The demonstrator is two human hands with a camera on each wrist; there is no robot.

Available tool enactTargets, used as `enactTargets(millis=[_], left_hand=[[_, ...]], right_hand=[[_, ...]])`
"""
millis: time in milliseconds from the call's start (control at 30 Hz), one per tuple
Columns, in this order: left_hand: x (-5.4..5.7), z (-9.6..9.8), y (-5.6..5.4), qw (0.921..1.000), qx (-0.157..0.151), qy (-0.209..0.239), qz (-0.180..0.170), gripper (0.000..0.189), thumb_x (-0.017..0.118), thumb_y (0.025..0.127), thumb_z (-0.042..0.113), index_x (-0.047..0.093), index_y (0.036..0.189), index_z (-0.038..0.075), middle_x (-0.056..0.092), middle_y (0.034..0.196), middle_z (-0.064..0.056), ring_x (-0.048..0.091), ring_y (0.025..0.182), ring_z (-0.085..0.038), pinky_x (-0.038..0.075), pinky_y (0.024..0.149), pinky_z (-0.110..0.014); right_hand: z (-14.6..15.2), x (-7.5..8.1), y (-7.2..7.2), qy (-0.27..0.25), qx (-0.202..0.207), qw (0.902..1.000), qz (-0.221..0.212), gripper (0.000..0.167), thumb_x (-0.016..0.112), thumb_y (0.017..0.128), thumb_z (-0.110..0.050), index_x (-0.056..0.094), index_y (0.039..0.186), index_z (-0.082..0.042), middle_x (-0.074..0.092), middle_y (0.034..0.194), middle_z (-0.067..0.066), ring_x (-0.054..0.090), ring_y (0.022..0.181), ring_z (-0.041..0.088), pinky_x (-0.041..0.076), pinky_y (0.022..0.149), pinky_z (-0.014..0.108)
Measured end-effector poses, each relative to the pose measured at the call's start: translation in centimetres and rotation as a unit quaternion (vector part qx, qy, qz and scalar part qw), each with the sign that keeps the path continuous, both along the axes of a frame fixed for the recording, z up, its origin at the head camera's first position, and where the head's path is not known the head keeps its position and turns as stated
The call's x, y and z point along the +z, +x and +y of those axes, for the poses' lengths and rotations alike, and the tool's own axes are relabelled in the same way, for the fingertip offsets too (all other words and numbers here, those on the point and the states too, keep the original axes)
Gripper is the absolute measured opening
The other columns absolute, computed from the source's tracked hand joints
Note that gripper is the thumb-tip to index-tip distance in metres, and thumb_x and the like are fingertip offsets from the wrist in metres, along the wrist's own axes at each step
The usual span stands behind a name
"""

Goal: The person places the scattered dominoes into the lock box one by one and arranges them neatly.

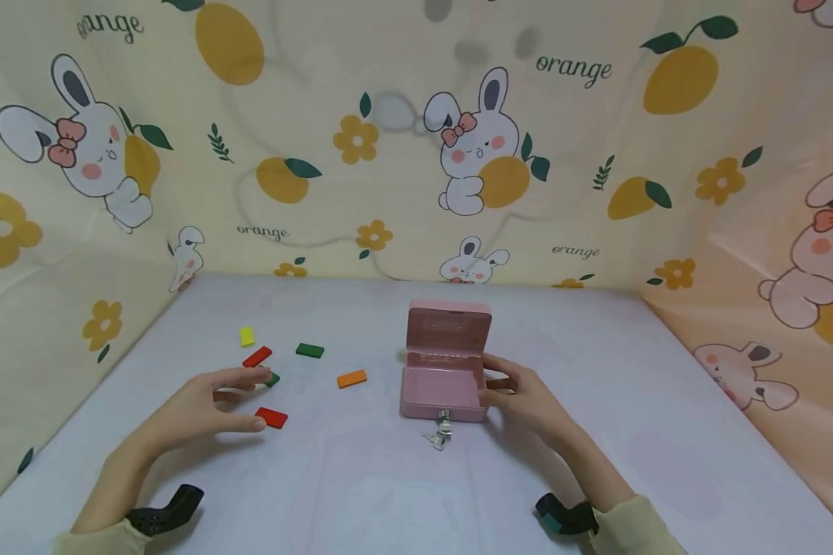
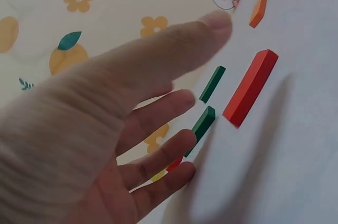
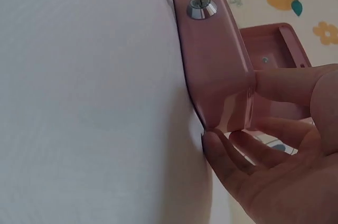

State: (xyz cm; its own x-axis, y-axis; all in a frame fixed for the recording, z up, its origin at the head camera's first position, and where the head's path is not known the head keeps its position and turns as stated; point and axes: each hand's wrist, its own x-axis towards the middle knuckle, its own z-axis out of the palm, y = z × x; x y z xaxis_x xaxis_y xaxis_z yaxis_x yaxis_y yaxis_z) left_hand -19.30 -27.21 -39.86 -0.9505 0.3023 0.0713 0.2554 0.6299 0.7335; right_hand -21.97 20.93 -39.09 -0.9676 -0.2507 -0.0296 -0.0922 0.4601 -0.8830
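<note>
A pink metal cash box [image 1: 433,411] stands on the table with its lid raised and its inside bare. A key with a ring [image 1: 439,439] hangs from the lock at its front. My right hand [image 1: 527,391] grips the box's right wall; in the right wrist view the thumb lies over the rim and the fingers touch the outer side. My left hand [image 1: 197,405] hovers at the left, fingers spread and slightly bent, holding nothing. Its thumb is nearest a red block [image 1: 272,418], and its fingertips partly cover a green block [image 1: 274,380].
Behind the left hand lie another red block [image 1: 257,356] and a yellow block [image 1: 247,337]. A second green block [image 1: 310,351] and an orange block [image 1: 352,378] lie between hand and box. A patterned cloth [image 1: 403,177] walls in the back and sides of the white table [image 1: 389,493].
</note>
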Motion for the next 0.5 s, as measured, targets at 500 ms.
enactTargets(millis=[500], left_hand=[[-0.49,-0.58,-0.38,0.9985,-0.021,0.009,-0.049,0.059,0.085,0.077,0.034,0.064,0.128,0.012,0.069,0.114,0.005,0.058,0.116,-0.023,0.044,0.098,-0.051]], right_hand=[[0.14,-0.37,-0.06,0.004,-0.008,0.9998,-0.018,0.063,0.071,0.091,-0.018,0.044,0.149,-0.016,0.045,0.148,0.007,0.052,0.123,0.031,0.039,0.102,0.057]])
